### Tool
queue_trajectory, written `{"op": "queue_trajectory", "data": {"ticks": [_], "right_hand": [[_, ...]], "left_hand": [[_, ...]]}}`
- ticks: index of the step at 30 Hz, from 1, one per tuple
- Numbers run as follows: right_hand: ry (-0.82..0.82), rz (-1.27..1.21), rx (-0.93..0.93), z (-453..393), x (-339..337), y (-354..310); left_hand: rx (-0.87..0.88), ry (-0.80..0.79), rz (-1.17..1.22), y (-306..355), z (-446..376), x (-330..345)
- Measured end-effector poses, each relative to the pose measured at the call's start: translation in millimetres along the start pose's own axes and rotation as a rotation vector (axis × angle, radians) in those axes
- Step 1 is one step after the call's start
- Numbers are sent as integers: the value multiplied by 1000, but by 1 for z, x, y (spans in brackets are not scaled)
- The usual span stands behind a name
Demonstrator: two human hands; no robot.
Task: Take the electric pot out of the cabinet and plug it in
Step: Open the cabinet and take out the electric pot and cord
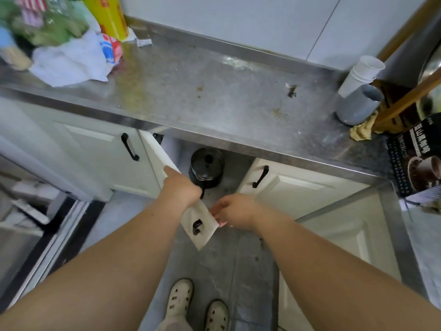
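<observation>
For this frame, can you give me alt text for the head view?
A person's left hand reaches over the open cabinet door toward a black electric pot inside the cabinet under a steel counter. The right hand hovers by the door's lower edge.

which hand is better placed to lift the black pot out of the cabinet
Left. The left hand is already at the electric pot, apparently on its handle. The right hand is lower, at the open door's edge.
</observation>
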State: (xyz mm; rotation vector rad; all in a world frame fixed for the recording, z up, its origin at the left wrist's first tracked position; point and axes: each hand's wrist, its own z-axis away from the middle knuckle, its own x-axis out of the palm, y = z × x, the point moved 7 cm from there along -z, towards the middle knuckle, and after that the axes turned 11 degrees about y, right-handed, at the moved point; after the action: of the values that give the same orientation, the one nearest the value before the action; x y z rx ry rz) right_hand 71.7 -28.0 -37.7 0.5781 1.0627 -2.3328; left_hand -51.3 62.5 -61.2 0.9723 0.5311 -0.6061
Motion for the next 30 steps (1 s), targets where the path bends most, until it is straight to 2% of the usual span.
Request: {"op": "queue_trajectory", "data": {"ticks": [3, 7, 12, 16, 20, 22, 24, 26, 28, 30], "right_hand": [[-85, -59, 4, -6, 21, -2], [16, -46, -43, -23, 24, 1], [129, -97, 52, -30, 14, 13], [178, -137, 39, -31, 13, 7], [179, -163, 37, -28, 8, 5], [191, -172, 47, -25, 2, 9], [235, -193, 60, -25, -9, 20], [280, -215, 84, -25, -21, 30], [352, -277, 149, -26, -39, 49], [452, -406, 226, -25, -58, 67]], "left_hand": [[-11, -14, -143, -16, -3, -6], [0, 28, -291, -35, -8, -29], [29, 76, -546, -61, -17, -63], [57, 127, -573, -80, -28, -85], [-37, 94, -504, -87, -33, -95], [-75, 146, -486, -82, -30, -98], [42, 271, -524, -56, -24, -91], [284, 337, -520, -20, -15, -70], [478, 153, -448, 18, -7, -19], [466, -160, -322, 42, 2, 34]]}}
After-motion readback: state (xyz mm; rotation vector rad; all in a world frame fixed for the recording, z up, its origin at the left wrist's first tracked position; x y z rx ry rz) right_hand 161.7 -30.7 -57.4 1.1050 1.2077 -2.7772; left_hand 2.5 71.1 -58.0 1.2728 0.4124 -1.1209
